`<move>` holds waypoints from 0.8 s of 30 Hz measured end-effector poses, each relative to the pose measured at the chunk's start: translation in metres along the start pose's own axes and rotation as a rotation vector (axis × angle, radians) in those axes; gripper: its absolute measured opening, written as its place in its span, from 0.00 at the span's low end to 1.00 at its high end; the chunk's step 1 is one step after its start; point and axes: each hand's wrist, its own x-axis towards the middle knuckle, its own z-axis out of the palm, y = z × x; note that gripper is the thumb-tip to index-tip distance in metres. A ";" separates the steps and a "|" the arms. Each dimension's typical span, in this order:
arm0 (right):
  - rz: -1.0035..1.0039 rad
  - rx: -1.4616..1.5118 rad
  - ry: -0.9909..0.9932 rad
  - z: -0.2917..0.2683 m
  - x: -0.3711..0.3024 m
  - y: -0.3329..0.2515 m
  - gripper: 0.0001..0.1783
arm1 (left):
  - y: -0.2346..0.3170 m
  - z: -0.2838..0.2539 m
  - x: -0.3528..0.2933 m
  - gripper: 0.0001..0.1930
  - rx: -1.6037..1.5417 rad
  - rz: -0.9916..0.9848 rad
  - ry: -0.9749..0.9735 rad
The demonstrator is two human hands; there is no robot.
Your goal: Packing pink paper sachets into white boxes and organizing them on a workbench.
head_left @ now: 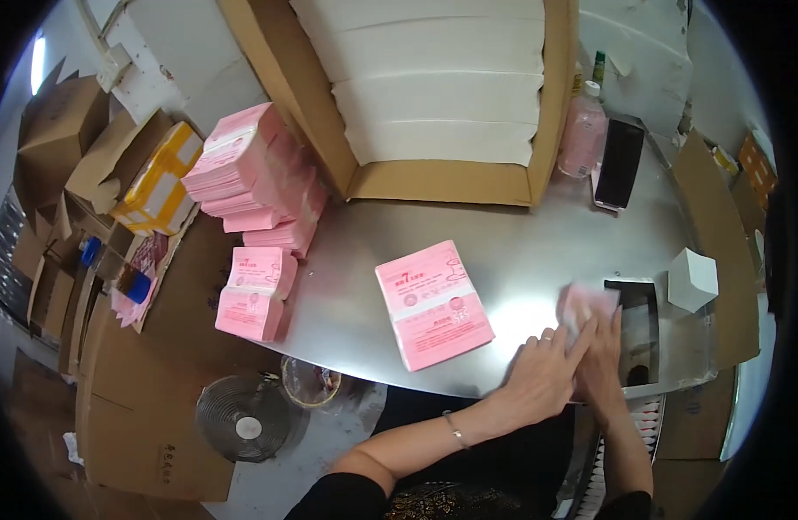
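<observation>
Both my hands meet at the right of the metal table, over a small pink paper packet [588, 303], smeared by motion. My left hand [542, 368], wearing a ring and a bracelet, reaches across with its fingers closed on the packet's near side. Close against it, my right hand [600, 360] grips the packet's right side, its fingers partly hidden. A banded stack of pink printed leaflets [435, 303] lies flat at the table's middle. Two smaller pink bundles [253, 295] rest at the left edge, before a tall pile of pink leaflet bundles [251, 178].
Right of my hands is a rectangular opening [639, 347] in the table, beside a white box [693, 282]. A large open carton [446, 184] stands at the back. A pink bottle [581, 130] and black phone-like slab [618, 165] stand back right. A fan [243, 416] sits below left.
</observation>
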 end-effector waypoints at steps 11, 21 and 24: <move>0.673 0.797 -0.009 -0.010 0.000 0.061 0.29 | 0.004 0.000 -0.013 0.28 -0.081 0.185 0.021; 0.408 -0.069 -0.009 -0.016 -0.042 0.118 0.07 | -0.023 -0.037 -0.043 0.21 -0.251 0.210 0.132; 0.537 -0.006 0.403 -0.065 -0.043 0.163 0.22 | -0.039 -0.070 -0.048 0.25 0.030 -0.081 0.339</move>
